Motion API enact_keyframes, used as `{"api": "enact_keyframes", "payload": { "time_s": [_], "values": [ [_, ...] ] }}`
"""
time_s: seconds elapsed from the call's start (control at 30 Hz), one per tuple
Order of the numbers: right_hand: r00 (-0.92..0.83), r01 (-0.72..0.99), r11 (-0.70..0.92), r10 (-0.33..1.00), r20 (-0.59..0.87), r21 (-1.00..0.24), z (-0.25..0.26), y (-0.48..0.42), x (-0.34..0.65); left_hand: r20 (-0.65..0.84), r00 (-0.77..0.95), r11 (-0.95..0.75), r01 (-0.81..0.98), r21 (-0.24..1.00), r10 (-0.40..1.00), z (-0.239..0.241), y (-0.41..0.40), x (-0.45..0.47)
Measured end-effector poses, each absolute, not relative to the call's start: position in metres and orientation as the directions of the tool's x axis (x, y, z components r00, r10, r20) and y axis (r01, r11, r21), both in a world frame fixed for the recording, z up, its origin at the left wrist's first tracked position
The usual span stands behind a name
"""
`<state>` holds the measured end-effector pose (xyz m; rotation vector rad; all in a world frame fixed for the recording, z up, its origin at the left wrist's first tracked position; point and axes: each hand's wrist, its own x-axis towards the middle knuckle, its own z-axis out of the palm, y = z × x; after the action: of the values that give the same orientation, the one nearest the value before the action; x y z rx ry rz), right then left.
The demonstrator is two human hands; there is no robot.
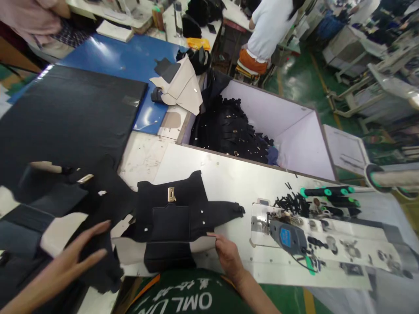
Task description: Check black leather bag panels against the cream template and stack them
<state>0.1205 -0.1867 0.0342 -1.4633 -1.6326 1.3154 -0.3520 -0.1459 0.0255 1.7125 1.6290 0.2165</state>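
Note:
A flat black leather bag panel [170,218] with a gold-coloured clasp [171,194] lies on the white tabletop in front of me. Its near edge shows beige lining and a folded black part close to my body. My right hand [228,256] pinches the lining's right corner between thumb and fingers. To the left, my left hand [81,253] is spread, holding nothing, over a pile of similar black and beige bag pieces [65,231]. Another gold clasp [85,178] shows on that pile.
A sewing machine [288,237] stands at the right, with black scraps [293,204] and thread spools [327,192] behind it. Beyond the table's far edge is a deep bin [281,104] heaped with black pieces. Co-workers sit farther back.

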Motion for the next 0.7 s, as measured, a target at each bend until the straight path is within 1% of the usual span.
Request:
{"api": "enact_keyframes", "payload": {
  "time_s": [0.03, 0.1, 0.17, 0.23, 0.3, 0.37, 0.43, 0.47, 0.5, 0.53, 0.57, 0.6, 0.63, 0.67, 0.7],
  "values": [
    [-0.236, 0.358, -0.042, 0.962, -0.134, -0.933, 0.036, -0.178, 0.124, -0.391, 0.264, 0.087, 0.724, 0.684, 0.882, 0.025, -0.151, -0.330],
    [-0.203, 0.330, 0.022, 0.978, -0.048, -0.944, 0.034, -0.163, 0.137, -0.357, 0.292, 0.053, 0.704, 0.708, 0.887, 0.022, -0.159, -0.290],
    [-0.140, 0.327, 0.020, 0.990, -0.027, -0.945, 0.020, -0.151, 0.155, -0.227, 0.369, -0.112, 0.705, 0.700, 0.901, 0.018, -0.165, -0.258],
    [-0.091, 0.320, -0.059, 0.992, -0.093, -0.946, 0.000, -0.143, 0.174, -0.066, 0.503, -0.344, 0.675, 0.653, 0.862, 0.014, -0.171, -0.234],
    [-0.050, 0.310, -0.176, 0.978, -0.201, -0.934, -0.020, -0.140, 0.190, 0.038, 0.617, -0.521, 0.628, 0.578, 0.786, 0.009, -0.181, -0.215],
    [0.001, 0.263, -0.296, 0.952, -0.307, -0.918, -0.035, -0.143, 0.203, 0.070, 0.672, -0.596, 0.599, 0.534, 0.737, -0.001, -0.196, -0.198],
    [0.050, 0.130, -0.413, 0.911, -0.410, -0.901, -0.042, -0.149, 0.213, 0.064, 0.675, -0.590, 0.591, 0.550, 0.736, -0.013, -0.213, -0.186],
    [0.063, 0.043, -0.471, 0.881, -0.468, -0.881, -0.044, -0.153, 0.217, 0.044, 0.635, -0.536, 0.612, 0.581, 0.771, -0.019, -0.222, -0.182],
    [0.079, -0.039, -0.523, 0.848, -0.524, -0.851, -0.046, -0.156, 0.221, 0.009, 0.557, -0.438, 0.644, 0.627, 0.831, -0.025, -0.229, -0.180],
    [0.098, -0.086, -0.562, 0.817, -0.568, -0.823, -0.047, -0.159, 0.226, -0.050, 0.431, -0.283, 0.671, 0.686, 0.901, -0.030, -0.236, -0.178],
    [0.118, -0.081, -0.588, 0.796, -0.594, -0.804, -0.048, -0.162, 0.230, -0.151, 0.251, -0.051, 0.652, 0.757, 0.956, -0.034, -0.241, -0.176],
    [0.133, -0.027, -0.604, 0.787, -0.602, -0.796, -0.050, -0.163, 0.235, -0.292, 0.053, 0.214, 0.555, 0.804, 0.955, -0.037, -0.245, -0.175],
    [0.146, 0.061, -0.610, 0.789, -0.597, -0.790, -0.053, -0.163, 0.239, -0.443, -0.110, 0.448, 0.390, 0.804, 0.890, -0.039, -0.248, -0.173],
    [0.149, 0.173, -0.607, 0.794, -0.589, -0.775, -0.056, -0.162, 0.241, -0.576, -0.211, 0.611, 0.201, 0.765, 0.790, -0.039, -0.251, -0.171],
    [0.143, 0.287, -0.596, 0.801, -0.582, -0.750, -0.060, -0.159, 0.242, -0.676, -0.256, 0.705, 0.032, 0.708, 0.691, -0.039, -0.252, -0.169]
  ]
}}
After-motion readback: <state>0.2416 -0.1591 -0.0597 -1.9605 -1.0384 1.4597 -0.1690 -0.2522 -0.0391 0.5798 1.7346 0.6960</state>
